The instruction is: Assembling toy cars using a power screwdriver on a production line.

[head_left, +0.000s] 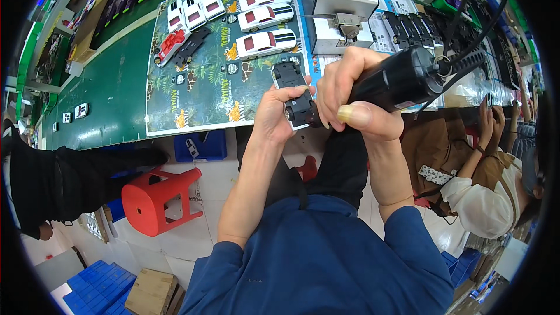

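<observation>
My left hand [276, 112] is closed around a toy car [300, 108], its black underside facing up and a white body edge showing. In my right hand [361, 93] lies a black corded electric screwdriver [399, 80], gripped from the side, with its tip end down by the car's chassis. Fingers hide the tip, so contact with the car cannot be made out. Just beyond, white toy cars [266, 44] with black stripes stand in a column on the mat. Farther left are more white car bodies [195, 9], a red-and-white car [172, 45] and a black chassis [192, 46].
A metal screw feeder [344, 20] stands behind my right hand. Several black chassis [408, 29] lie right of it. The screwdriver's cable [481, 32] hangs at the upper right. A red stool [160, 201] stands left below the bench; a co-worker [487, 192] sits at right.
</observation>
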{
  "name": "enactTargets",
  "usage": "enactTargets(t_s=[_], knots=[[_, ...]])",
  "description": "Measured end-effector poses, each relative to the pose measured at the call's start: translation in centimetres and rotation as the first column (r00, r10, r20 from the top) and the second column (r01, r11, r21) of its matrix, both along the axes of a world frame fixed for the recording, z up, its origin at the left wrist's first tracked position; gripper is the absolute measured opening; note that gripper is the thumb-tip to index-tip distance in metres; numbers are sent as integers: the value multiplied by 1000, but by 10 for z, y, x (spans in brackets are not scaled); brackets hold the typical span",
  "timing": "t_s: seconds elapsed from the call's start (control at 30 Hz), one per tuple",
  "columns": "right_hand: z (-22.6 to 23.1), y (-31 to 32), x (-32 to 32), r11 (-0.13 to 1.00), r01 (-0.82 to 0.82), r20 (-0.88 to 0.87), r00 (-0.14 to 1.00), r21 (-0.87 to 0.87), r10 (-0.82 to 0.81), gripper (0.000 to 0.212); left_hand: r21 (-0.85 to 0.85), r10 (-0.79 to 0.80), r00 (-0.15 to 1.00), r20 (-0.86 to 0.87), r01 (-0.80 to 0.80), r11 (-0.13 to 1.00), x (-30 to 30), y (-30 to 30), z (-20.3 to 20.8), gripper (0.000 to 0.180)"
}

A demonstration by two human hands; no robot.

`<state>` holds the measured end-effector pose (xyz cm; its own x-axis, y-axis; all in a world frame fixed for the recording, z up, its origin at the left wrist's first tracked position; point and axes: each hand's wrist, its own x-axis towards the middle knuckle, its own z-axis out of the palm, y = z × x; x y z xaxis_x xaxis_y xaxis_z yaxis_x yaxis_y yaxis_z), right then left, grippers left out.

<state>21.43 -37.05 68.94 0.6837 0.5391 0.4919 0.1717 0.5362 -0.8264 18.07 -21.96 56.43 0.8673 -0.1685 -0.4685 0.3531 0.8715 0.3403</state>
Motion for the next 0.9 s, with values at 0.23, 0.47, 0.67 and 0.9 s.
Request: enactTargets(t_s=[0.23,0.47,0.67,0.9], knots=[[-1,2,-3,1000,-18,-131,991,-10,16,26,-33,-36,998,57,38,999,-5,5,-3,24],[-12,13,-8,985,-124,-148,979,122,142,22,49,66,991,120,-72,996,-30,20,14,22],[-11,-22,-4,989,-10,-58,998,150,19,28,863,-389,858,337,-446,-238,-41,152,27,73],[-19,2,-1,989,-48,-92,994,141,62,25,260,-478,861,-174,-428,-866,-66,292,29,80]])
